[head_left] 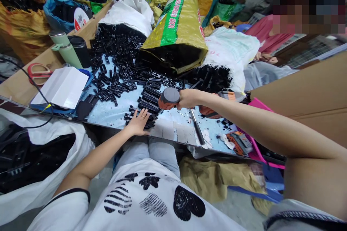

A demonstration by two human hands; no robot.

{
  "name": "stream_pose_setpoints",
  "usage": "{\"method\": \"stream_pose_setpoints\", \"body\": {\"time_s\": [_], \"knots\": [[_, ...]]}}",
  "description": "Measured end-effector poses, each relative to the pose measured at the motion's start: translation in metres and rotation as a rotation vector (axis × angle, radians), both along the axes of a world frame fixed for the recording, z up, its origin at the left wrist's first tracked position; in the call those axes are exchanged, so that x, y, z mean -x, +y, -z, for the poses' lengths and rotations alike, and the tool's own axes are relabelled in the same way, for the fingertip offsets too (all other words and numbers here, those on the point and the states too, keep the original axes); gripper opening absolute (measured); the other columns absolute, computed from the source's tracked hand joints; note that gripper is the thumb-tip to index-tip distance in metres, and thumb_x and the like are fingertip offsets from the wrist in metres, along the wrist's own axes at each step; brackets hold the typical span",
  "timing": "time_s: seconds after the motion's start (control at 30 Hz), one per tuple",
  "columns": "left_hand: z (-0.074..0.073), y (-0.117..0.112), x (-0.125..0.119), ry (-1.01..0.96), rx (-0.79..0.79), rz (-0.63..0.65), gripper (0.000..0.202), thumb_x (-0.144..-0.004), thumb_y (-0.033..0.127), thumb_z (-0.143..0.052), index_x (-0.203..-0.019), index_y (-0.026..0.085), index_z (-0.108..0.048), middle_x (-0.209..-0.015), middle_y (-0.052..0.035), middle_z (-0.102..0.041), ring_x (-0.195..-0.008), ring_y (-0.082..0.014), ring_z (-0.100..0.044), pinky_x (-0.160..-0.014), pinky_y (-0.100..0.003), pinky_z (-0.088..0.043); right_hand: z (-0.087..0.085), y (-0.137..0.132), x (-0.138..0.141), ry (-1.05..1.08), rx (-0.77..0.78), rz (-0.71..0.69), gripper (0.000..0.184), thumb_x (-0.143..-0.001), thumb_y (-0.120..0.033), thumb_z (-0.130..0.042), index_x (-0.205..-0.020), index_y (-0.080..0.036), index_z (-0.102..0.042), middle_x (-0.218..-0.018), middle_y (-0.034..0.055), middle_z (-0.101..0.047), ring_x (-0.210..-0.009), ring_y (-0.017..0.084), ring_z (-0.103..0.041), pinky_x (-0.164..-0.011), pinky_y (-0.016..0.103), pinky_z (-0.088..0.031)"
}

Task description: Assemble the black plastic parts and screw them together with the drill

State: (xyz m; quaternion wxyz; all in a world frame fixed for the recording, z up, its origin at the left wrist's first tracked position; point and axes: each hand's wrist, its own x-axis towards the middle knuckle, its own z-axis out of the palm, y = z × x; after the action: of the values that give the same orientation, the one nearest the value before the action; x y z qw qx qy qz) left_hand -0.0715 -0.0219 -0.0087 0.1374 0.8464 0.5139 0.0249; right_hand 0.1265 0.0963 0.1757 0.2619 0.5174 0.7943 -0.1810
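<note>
My right hand [187,98] is closed around the handle of a rubber mallet [168,99] with an orange and grey head, held just above the blue worktable [173,122]. My left hand [139,122] lies flat with fingers spread on a row of black plastic parts [143,110] near the table's front edge. The mallet head hovers just right of and above those parts. Many more black plastic parts [119,75] are heaped across the back of the table.
Sacks of black parts [176,25] stand at the back. Two flasks [71,52], red scissors [38,72] and a white folded sheet [63,86] lie at left. A black rod [197,130] and an orange tool [238,142] lie at right. Another person [268,39] sits beyond.
</note>
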Motion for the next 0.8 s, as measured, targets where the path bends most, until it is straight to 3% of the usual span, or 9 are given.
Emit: {"method": "stream_pose_setpoints", "body": {"time_s": [0.13,0.33,0.57,0.8], "knots": [[0.007,-0.016,-0.001,0.03,-0.129,-0.094,0.082,-0.083,0.055,-0.049,-0.143,0.006,-0.025,-0.15,-0.0204,-0.02,-0.141,-0.0295,-0.012,-0.114,-0.049,-0.007,-0.007,-0.022,0.017,-0.018,0.047,-0.087,0.022,-0.061,-0.031,-0.067,-0.076,-0.016,-0.067,-0.064,0.0052,-0.062,-0.056,0.017,-0.059,-0.049,0.026,-0.04],[0.013,-0.012,-0.003,-0.01,-0.146,-0.106,0.08,-0.082,0.054,-0.05,-0.143,0.01,-0.026,-0.15,-0.0177,-0.025,-0.141,-0.0306,-0.013,-0.114,-0.048,-0.008,0.005,-0.031,0.033,-0.084,0.074,-0.076,0.021,-0.06,-0.029,-0.064,-0.074,-0.014,-0.068,-0.063,0.006,-0.063,-0.051,0.018,-0.058,-0.047,0.027,-0.041],[0.011,-0.017,-0.003,-0.046,-0.186,-0.123,0.079,-0.08,0.052,-0.054,-0.142,0.009,-0.029,-0.148,-0.019,-0.029,-0.141,-0.0308,-0.016,-0.114,-0.048,-0.01,-0.012,-0.053,0.031,-0.112,-0.079,-0.213,0.022,-0.06,-0.034,-0.067,-0.073,-0.017,-0.07,-0.065,0.0078,-0.064,-0.066,0.022,-0.062,-0.053,0.027,-0.04],[0.008,-0.02,-0.003,-0.032,-0.211,-0.114,0.07,-0.081,0.047,-0.055,-0.136,0.005,-0.04,-0.14,-0.0222,-0.04,-0.139,-0.0314,-0.02,-0.114,-0.048,-0.013,-0.001,-0.06,0.045,-0.083,0.082,-0.198,0.021,-0.06,-0.029,-0.066,-0.076,-0.016,-0.069,-0.068,0.0063,-0.066,-0.059,0.019,-0.061,-0.052,0.027,-0.041]]}}
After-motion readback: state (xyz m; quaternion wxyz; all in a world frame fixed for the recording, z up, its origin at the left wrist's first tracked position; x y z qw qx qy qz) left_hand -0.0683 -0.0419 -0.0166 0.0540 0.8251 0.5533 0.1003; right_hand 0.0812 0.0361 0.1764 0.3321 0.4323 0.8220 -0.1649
